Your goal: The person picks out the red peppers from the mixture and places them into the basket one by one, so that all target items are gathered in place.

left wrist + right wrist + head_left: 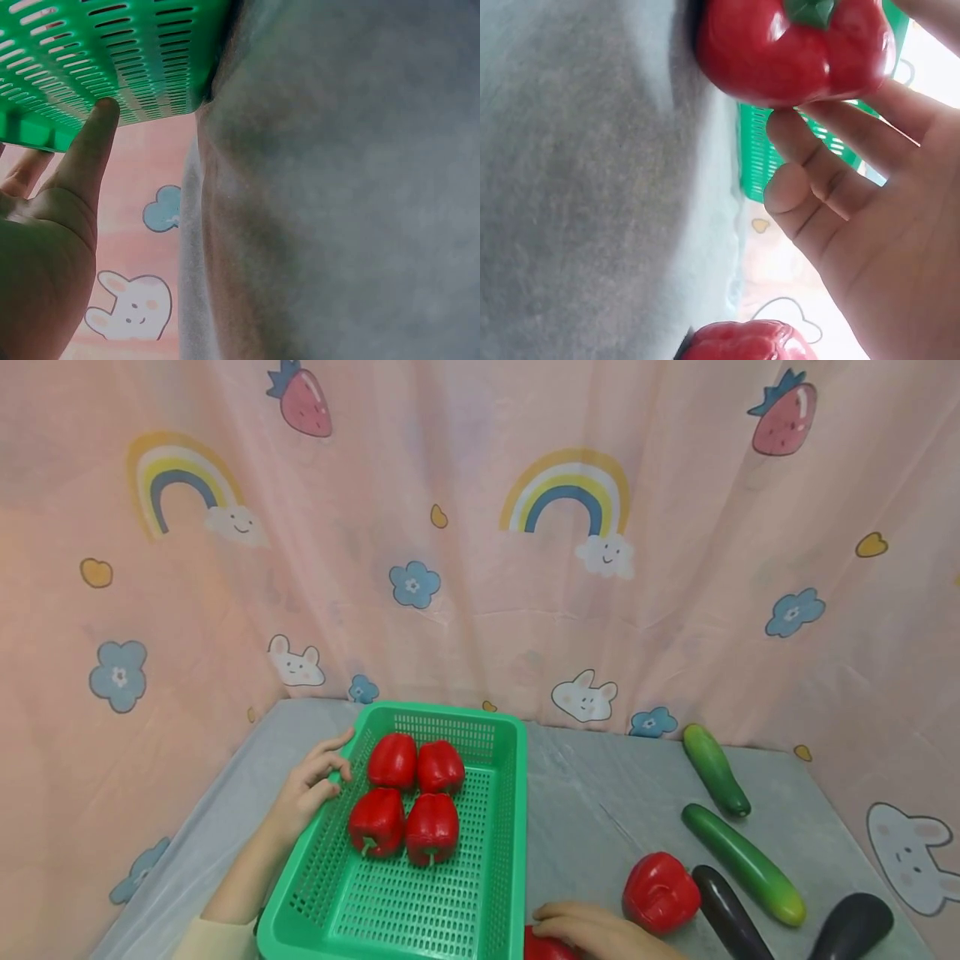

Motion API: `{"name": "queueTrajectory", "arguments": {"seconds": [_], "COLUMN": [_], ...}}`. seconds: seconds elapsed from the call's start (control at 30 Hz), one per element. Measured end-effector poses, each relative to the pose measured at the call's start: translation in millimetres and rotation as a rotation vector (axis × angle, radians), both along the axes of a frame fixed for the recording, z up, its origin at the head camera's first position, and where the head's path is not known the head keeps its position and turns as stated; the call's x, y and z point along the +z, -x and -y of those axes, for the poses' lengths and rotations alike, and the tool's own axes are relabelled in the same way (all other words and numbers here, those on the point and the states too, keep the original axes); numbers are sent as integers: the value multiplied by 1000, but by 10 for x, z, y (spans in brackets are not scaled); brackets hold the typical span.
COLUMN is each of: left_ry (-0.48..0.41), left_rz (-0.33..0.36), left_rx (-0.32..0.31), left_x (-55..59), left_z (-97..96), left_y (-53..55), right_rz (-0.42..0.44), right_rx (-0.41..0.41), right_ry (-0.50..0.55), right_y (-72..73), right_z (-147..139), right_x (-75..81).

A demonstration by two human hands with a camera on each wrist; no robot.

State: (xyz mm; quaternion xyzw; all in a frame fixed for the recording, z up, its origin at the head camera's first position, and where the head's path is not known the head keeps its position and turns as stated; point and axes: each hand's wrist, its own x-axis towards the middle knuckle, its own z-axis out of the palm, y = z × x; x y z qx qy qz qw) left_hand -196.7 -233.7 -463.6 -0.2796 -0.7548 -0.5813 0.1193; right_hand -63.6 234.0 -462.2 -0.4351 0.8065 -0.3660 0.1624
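At the left side of the green plastic basket [520,827], my left hand [303,789] rests against the rim, its fingers loosely bent. In the left wrist view its thumb [90,150] lies straight along the slotted outer wall. Several red bell peppers [432,828] sit together in the basket's far left part. My right hand [592,931] reaches to another red bell pepper [795,56] just right of the basket on the cloth. In the right wrist view the fingers [847,135] extend beside and behind that pepper, partly hidden by it.
Right of my right hand lies another red bell pepper [661,892]. Beyond it are two green cucumbers [742,862] and two dark eggplants [853,927]. A grey cloth [592,810] covers the table. A pink patterned curtain [472,643] hangs along the back and sides.
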Motion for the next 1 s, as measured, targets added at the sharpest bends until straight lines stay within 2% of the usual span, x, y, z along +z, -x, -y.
{"name": "queueTrajectory", "arguments": {"seconds": [0.17,0.27,0.43,0.53,0.6,0.63,0.7,0.87,0.93,1.0], "left_ry": [5,7,5,3,1,2,3,3,2,1], "left_rz": [-3,-5,-2,0,-2,-3,-3,5,7,8], "left_rx": [-4,-6,-6,-7,-7,-7,-6,-4,-2,-1], "left_x": [-8,-8,-5,-7,-9,-9,-9,2,7,12], "left_z": [7,7,5,7,8,9,10,9,7,6], "left_y": [13,18,19,20,21,20,17,3,-2,-7], "right_rz": [35,84,197,282,335,327,232,-115,-175,-185], "right_rx": [111,135,90,50,46,53,52,-18,-38,-39], "right_ry": [193,259,228,177,182,192,197,170,164,164], "right_y": [-10,-27,-17,6,14,14,11,-46,-72,-91], "right_z": [43,55,45,23,22,27,47,110,131,156], "right_x": [-25,-33,-86,-175,-225,-248,-281,-294,-274,-231]}}
